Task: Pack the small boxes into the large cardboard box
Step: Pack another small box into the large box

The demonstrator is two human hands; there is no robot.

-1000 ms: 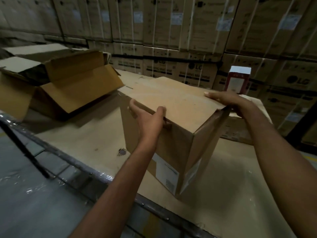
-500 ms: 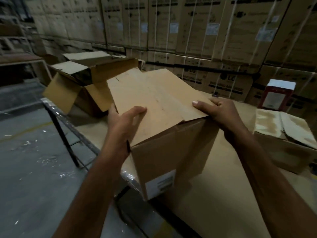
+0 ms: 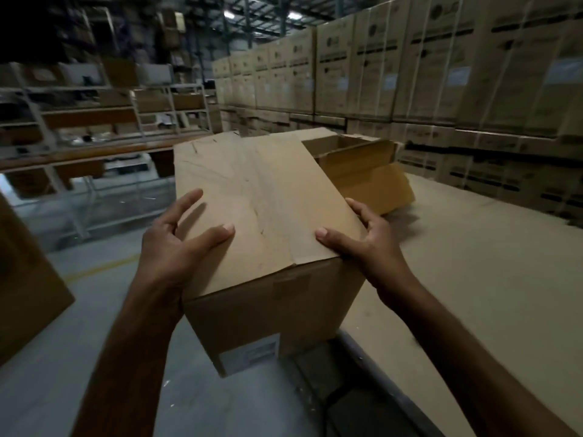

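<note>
At the near edge of the bench (image 3: 473, 272) we hold the large cardboard box (image 3: 271, 209), flaps folded shut, between both hands. It seems lifted, with its left part out over the floor (image 3: 79, 357). Our left hand (image 3: 176, 247) grips the near left corner, thumb and one finger spread on the top flap. Our right hand (image 3: 366, 244) clasps the near right corner, thumb on top and fingers curled round the edge. We see no tape, so we judge the flaps could spring open. With such a high, shallow grip, the box could also slip and drop. We count one box held, one open carton (image 3: 362, 171) just behind it, two hands, and no small boxes in view.
</note>
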